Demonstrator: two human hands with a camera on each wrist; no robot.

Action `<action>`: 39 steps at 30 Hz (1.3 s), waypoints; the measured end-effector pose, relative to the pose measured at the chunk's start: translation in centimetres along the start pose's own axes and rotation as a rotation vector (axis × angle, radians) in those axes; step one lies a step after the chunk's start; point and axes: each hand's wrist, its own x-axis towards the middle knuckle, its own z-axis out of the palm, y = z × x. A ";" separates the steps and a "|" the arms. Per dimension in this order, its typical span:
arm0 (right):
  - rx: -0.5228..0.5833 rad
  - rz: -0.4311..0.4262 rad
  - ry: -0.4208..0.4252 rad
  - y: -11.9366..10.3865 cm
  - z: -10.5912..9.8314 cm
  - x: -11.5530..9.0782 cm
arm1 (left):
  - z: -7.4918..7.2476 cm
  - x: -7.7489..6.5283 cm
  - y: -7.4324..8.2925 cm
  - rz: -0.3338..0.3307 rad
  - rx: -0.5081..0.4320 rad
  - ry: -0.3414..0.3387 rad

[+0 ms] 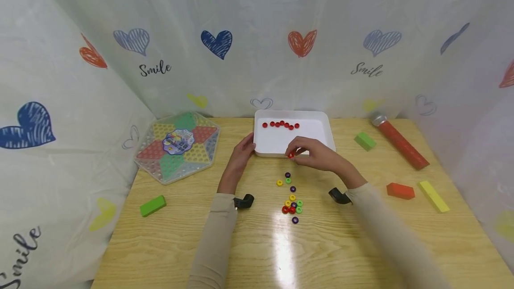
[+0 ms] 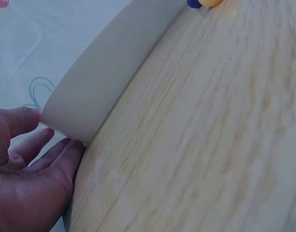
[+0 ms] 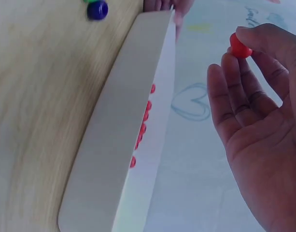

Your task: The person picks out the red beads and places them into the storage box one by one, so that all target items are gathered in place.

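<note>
A white tray (image 1: 313,135) lies at the back of the table, with a row of several red beads (image 1: 282,123) inside along its far side. My left hand (image 1: 241,154) rests against the tray's left front corner; in the left wrist view its fingertips and thumb touch the tray wall (image 2: 94,82). Between thumb and fingertips my right hand (image 1: 315,154) pinches one red bead (image 3: 240,47), above the tray's front edge. Loose purple, yellow, green and red beads (image 1: 292,197) are scattered on the wood in front of the tray.
To the left lie a star-patterned board game (image 1: 176,146) and a green block (image 1: 152,206). On the right are another green block (image 1: 365,141), a red toy microphone (image 1: 403,144), an orange-red block (image 1: 400,191) and a yellow block (image 1: 434,196). A printed curtain (image 1: 257,75) stands behind the table.
</note>
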 end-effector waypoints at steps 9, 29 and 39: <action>0.034 0.039 -0.012 2.8 -1.9 3.0 | -0.3 -0.1 -0.2 0.006 -0.012 0.007; -0.029 0.230 -0.089 7.7 -5.5 8.1 | 0.0 -0.4 -0.3 0.007 -0.006 0.017; -0.025 0.263 -0.149 9.5 -5.2 9.6 | 0.1 -0.4 -0.1 0.016 -0.007 0.005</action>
